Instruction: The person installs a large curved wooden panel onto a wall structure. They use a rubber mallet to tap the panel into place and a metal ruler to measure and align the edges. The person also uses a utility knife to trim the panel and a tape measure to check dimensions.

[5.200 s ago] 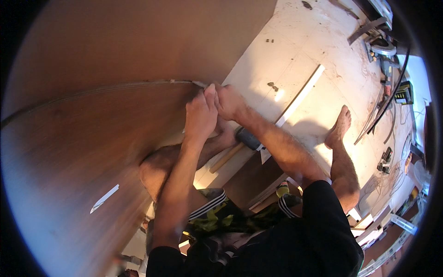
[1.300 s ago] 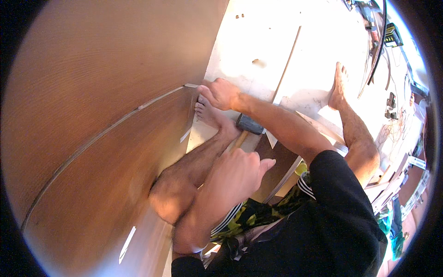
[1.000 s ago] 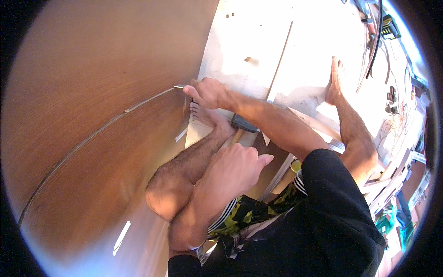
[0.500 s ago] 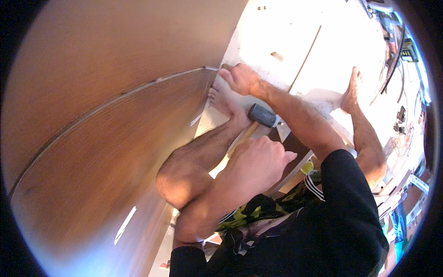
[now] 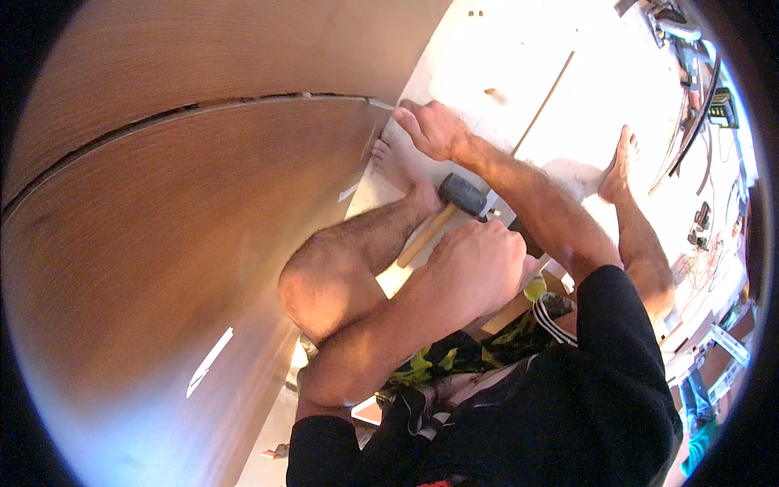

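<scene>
A woodworking space is showing itself: large wood-veneer panels (image 5: 187, 211), a mallet (image 5: 454, 203), tools and cables (image 5: 698, 89) littering the floor.

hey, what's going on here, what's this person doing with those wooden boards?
A person sits on a white floor beside two large brown wooden panels. The right hand pinches something small at the corner where the panels' seam ends; what it is cannot be made out. The left hand is a closed fist held above a mallet lying by the bare left foot. Tools and cables lie farther off.

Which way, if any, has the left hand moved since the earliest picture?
Yes. The left hand has left the seam end, drawing back toward the body.
</scene>
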`<state>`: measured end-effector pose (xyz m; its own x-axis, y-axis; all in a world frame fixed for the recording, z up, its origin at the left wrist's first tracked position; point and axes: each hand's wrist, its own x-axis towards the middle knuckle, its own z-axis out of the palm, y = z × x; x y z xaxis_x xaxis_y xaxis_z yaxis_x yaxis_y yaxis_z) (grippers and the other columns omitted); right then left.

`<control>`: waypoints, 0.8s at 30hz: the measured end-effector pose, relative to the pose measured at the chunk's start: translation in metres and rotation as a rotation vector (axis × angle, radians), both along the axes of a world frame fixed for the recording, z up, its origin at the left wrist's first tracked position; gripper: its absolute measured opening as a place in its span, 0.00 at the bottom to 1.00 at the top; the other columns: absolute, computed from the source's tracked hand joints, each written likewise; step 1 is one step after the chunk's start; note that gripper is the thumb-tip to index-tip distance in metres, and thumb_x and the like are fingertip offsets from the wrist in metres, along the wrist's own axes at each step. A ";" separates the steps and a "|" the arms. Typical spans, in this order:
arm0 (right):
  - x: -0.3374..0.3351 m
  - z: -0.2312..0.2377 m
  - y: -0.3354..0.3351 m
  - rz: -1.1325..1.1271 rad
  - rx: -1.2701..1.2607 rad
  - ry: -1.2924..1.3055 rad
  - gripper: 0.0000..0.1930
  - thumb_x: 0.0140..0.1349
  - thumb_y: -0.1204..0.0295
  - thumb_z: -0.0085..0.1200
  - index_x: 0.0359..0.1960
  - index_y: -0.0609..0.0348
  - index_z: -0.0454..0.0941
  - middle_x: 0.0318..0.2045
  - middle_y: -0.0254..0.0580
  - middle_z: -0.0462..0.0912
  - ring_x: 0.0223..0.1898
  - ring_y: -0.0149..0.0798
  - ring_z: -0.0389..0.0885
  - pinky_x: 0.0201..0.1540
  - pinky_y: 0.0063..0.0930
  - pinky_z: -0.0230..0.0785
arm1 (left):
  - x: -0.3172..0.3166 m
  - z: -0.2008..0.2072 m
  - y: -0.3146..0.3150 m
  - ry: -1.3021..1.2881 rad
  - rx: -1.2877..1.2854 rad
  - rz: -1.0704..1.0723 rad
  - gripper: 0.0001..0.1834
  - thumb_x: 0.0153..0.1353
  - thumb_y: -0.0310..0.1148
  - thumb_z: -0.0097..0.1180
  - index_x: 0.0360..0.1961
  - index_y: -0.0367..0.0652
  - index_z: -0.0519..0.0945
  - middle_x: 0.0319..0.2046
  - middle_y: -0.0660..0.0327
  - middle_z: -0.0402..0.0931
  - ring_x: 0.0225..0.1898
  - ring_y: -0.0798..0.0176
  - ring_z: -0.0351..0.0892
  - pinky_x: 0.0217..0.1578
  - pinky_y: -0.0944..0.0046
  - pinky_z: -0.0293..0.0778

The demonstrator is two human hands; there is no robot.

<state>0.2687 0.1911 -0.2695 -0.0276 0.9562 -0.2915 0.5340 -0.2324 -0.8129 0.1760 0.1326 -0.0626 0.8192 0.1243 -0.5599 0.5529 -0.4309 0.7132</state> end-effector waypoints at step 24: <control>0.006 -0.032 -0.006 -0.076 -0.018 -0.119 0.30 0.81 0.50 0.31 0.50 0.64 0.80 0.30 0.70 0.84 0.40 0.72 0.85 0.49 0.63 0.77 | 0.001 0.006 0.007 -0.004 -0.012 -0.004 0.31 0.73 0.49 0.54 0.21 0.32 0.85 0.22 0.37 0.81 0.27 0.35 0.85 0.34 0.41 0.81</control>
